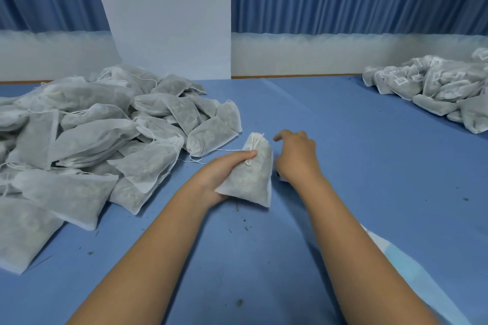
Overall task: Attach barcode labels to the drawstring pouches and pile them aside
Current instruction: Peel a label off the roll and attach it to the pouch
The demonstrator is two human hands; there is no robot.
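Note:
My left hand (224,174) grips a white drawstring pouch (253,177) filled with dark material, its tied neck pointing away from me, just above the blue table. My right hand (295,158) hovers right beside the pouch with fingers curled and the index finger stretched toward the pouch's neck; whether it holds a label cannot be seen. A big heap of pouches without labels (87,134) lies at the left. A smaller pile of pouches with barcode labels (433,87) lies at the far right.
The blue table (356,155) carries small dark crumbs near my arms. A pale blue strip (412,272) lies under my right forearm. A white panel (169,16) and blue curtains stand behind the table's far edge.

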